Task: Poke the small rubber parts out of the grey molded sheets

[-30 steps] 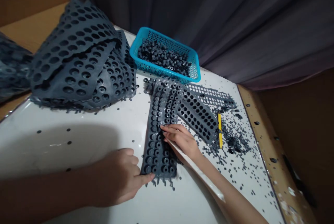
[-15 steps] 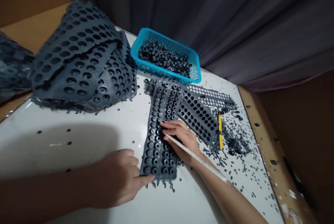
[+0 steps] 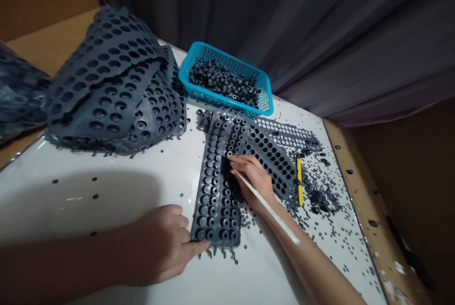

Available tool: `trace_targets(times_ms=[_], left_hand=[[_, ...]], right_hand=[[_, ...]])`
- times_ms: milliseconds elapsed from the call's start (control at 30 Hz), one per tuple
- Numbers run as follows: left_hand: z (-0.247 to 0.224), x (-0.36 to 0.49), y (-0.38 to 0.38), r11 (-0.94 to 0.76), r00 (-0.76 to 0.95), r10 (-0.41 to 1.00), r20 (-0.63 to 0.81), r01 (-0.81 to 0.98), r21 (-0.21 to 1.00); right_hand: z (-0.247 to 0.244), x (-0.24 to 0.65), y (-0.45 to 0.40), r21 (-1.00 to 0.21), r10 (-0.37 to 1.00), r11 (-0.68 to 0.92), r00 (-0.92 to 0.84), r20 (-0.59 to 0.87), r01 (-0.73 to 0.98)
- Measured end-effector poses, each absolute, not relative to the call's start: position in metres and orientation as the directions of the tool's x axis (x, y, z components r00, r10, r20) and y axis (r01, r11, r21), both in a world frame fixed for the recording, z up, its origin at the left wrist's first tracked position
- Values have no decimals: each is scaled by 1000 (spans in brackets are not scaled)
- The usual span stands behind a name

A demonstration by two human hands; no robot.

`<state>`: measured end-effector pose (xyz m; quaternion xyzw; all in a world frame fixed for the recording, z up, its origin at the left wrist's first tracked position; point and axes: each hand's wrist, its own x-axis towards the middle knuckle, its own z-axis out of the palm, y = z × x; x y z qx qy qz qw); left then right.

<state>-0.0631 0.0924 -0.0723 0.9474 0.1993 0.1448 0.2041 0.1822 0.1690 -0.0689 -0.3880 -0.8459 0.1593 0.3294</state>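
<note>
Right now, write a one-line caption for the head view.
Left hand pins a grey perforated rubber strip on a white table while the right hand holds a thin white rod over it.

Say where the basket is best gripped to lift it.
Probably by the rims of its two short ends, coming from above with both hands. The basket is a shallow perforated tray loaded with gray pellets, so lifting from one side could tip it. Its near long side also sits close to the rubber strip.

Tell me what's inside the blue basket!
The blue basket is full of small dark grey rings piled together. They cover its bottom, so the bottom can't be seen.
</note>
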Motion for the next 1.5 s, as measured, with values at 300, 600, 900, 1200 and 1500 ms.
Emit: trace_targets(times_ms=[300, 600, 900, 1200, 1500], left_hand=[[-73, -65, 91, -836, 883, 434, 179, 320, 447], [-74, -65, 92, -842, 888, 425, 177, 315, 438], [-74, -65, 91, -833, 888, 430, 160, 322, 450], [-75, -65, 90, -832, 887, 432, 165, 321, 453], [-71, -66, 91, -841, 892, 423, 155, 323, 435]], right_hand=[[-66, 176, 168, -639, 764, 618, -540, 353, 458], [-75, 180, 178, -473, 697, 713, -595, 400, 517], [-71, 178, 183, -586, 782, 614, -509, 360, 528], [-74, 178, 184, -384, 694, 720, -604, 393, 578], [-69, 178, 191, -440, 705, 708, -581, 406, 552]])
